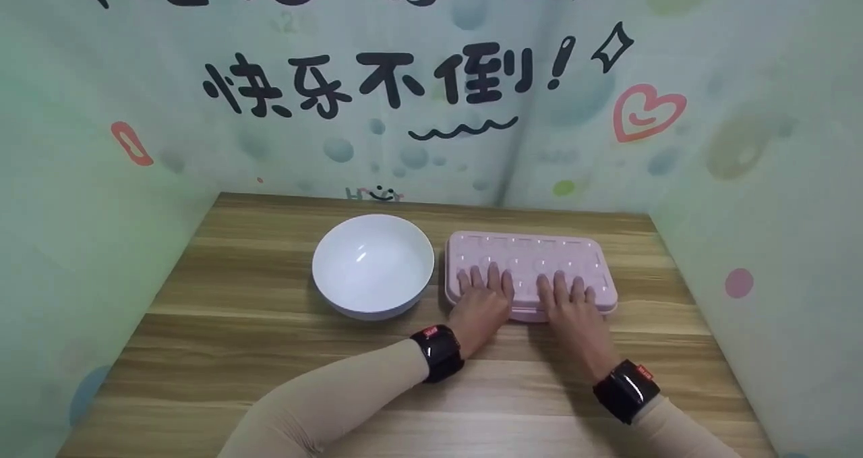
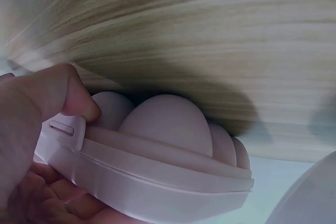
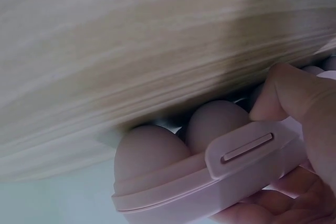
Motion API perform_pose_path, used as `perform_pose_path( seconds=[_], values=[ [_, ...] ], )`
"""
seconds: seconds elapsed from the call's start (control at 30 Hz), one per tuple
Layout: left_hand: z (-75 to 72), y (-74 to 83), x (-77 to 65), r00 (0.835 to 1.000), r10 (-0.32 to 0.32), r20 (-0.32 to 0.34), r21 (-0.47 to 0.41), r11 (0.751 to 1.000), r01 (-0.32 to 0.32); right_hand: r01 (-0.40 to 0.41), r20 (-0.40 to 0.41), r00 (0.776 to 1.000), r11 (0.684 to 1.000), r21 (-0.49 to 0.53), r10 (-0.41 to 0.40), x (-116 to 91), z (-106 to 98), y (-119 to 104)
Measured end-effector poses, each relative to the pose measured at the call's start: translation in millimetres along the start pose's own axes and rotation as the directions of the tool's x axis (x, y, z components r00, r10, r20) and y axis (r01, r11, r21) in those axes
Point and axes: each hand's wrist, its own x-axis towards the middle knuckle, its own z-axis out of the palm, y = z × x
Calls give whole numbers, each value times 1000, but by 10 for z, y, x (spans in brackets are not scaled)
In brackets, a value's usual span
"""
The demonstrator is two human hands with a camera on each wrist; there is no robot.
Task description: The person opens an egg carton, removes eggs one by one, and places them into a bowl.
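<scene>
A pink lidded plastic tray [image 1: 526,249] with round cups on its underside lies on the wooden table. My left hand [image 1: 482,309] grips its near side left of centre, fingers spread over the bumpy lid. In the left wrist view the thumb [image 2: 79,95] bends against the rim beside a latch [image 2: 64,129]. Further right, my right hand [image 1: 576,316] holds the same near edge, fingers on the lid. The right wrist view has that thumb [image 3: 275,95] at a second latch [image 3: 247,148], above which round cups [image 3: 149,153] bulge. The lid is on; the inside is hidden.
A large white bowl [image 1: 374,262] stands just left of the tray, its inside bare. The wooden tabletop [image 1: 236,350] meets a printed backdrop [image 1: 303,154] behind and on both sides. Black bands [image 1: 438,353] circle both wrists.
</scene>
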Motion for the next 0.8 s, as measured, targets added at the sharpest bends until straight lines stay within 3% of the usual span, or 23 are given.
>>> perform_pose_path(
  seconds=[0.3, 0.43, 0.6, 0.8],
  values=[
    [48, 27, 9, 999, -28, -31, 4, 1000, 28, -8, 32, 999, 1000, 10, 7, 16, -18, -18],
    [2, 29, 3, 999, -14, 34, -33, 999, 15, -17, 42, 999, 999, 48, 15, -6, -24, -28],
    [-58, -8, 6, 989, 7, 149, -123, 992, 12, -17, -2, 1000, 995, 99, 17, -10, 3, -20],
    [-118, -57, 24, 986, 13, 165, -152, 988, 12, 7, -55, 998, 995, 104, -2, -20, 7, 38]
  ],
)
